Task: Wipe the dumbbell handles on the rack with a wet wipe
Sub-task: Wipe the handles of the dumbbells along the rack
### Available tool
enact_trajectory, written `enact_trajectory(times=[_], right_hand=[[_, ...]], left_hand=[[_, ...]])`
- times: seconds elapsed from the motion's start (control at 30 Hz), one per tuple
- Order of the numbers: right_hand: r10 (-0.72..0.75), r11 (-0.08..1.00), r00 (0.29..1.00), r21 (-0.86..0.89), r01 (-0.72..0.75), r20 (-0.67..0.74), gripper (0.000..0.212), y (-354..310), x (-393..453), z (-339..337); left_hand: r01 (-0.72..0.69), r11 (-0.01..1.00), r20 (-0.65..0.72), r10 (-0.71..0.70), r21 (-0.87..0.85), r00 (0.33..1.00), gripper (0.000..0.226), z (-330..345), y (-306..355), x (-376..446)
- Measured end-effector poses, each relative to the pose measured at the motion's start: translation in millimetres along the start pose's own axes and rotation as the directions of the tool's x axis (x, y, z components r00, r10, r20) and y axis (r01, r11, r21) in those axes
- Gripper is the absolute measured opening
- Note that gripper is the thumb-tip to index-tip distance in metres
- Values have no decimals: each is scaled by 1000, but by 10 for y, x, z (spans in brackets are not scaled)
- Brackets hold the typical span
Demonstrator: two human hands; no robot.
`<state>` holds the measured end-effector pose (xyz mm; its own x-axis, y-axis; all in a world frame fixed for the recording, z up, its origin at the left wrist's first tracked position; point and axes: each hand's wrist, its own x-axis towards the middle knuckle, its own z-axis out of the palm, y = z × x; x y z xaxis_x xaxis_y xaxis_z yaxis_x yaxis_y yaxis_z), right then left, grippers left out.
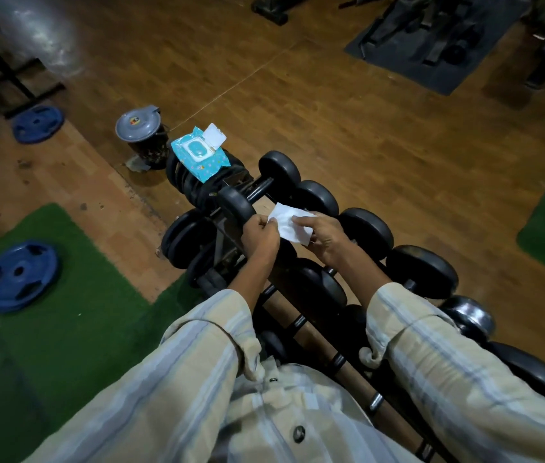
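A white wet wipe (289, 223) is stretched between both my hands above the rack (317, 332). My left hand (259, 237) pinches its left edge. My right hand (322, 237) pinches its right side. Below them a row of black dumbbells (421, 270) lies across the rack, running from far left to near right. The farthest dumbbell's dark handle (259, 192) shows just beyond my left hand. The handle right under the wipe is hidden by my hands.
A blue wet-wipe pack (199, 155) with its lid flipped open lies on stacked black plates at the rack's far end. A grey-lidded bin (140, 135) stands behind it. Two blue weight plates (20, 275) lie on the floor at left, beside green mats.
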<state>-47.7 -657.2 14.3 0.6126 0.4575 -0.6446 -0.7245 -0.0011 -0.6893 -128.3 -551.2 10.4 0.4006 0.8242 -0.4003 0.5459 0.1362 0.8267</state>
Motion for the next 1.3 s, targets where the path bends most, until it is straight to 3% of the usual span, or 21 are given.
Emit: enact_trajectory(times=[0.17,0.3,0.4,0.53,0.63,0.7,0.83,1.0,1.13,1.23,1.3], right_hand=[[-65,987,995,-149,54,-71,7,54,271,64],[-270,910,948,-368,193,-171,22,43,418,33],[-501,726,857,-596,343,-118,24,74,532,-37],[-594,389,779,-775,498,202,27,106,589,-60],[-409,64,769,-825,562,492,35,150,615,-95],[-223,-75,792,-820,567,568,47,165,610,-133],[-71,-85,820,-822,562,568,67,77,579,-211],[82,-243,812,-778,579,578,81,-74,621,-125],[166,-286,838,-788,546,520,53,-193,690,151],[259,-366,862,-781,506,436,40,-229,811,307],[274,-362,861,-784,505,428,35,-203,869,297]], left_hand=[[21,996,-95,-12,91,995,10,-96,-63,234],[86,982,-194,-52,169,980,12,-76,-90,405],[125,971,-229,-77,205,970,9,-22,-115,499],[213,956,-270,-155,201,950,16,61,-158,599],[261,945,-284,-199,197,938,22,112,-197,641],[297,937,-293,-237,182,926,25,148,-213,657],[378,912,-308,-318,160,897,41,249,-142,698],[459,874,-377,-375,162,847,47,362,-25,749],[437,886,-396,-350,154,849,46,374,-37,727],[428,892,-408,-340,144,847,45,368,-20,724],[424,894,-418,-334,142,845,45,368,-20,724]])
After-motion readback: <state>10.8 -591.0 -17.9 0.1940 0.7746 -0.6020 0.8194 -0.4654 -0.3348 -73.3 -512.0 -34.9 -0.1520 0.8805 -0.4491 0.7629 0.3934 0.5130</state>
